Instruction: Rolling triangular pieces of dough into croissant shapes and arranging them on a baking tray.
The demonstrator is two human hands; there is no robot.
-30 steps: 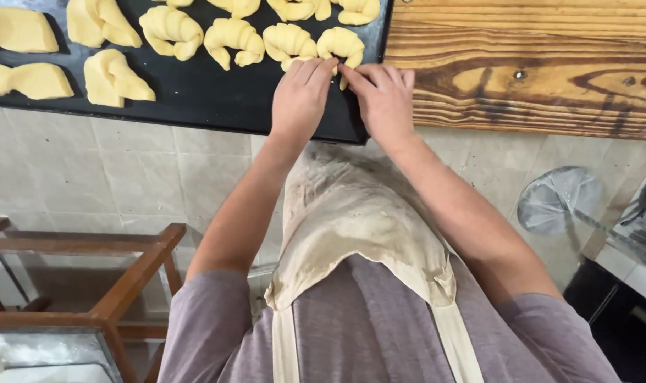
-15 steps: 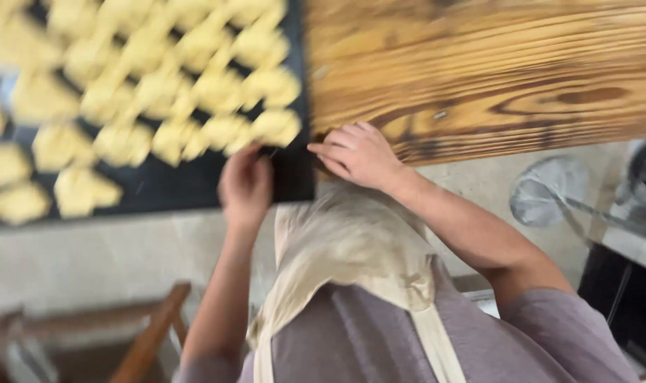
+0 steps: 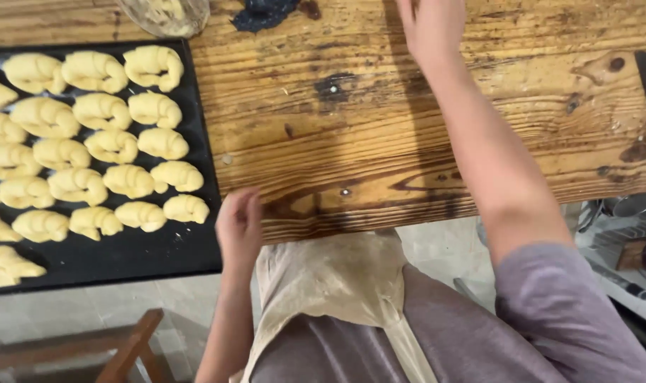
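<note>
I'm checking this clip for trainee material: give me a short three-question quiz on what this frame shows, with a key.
1. True or false: the left hand rests at the near edge of the wooden table, beside the black baking tray.
2. Multiple choice: where does the right hand reach? A) onto the tray; B) across the table toward its far side; C) down to the apron.
3. Fill in: the tray holds rows of unbaked, ______-shaped dough pieces.

Key:
1. True.
2. B; the fingers run out of view at the top edge.
3. Crescent.
</note>
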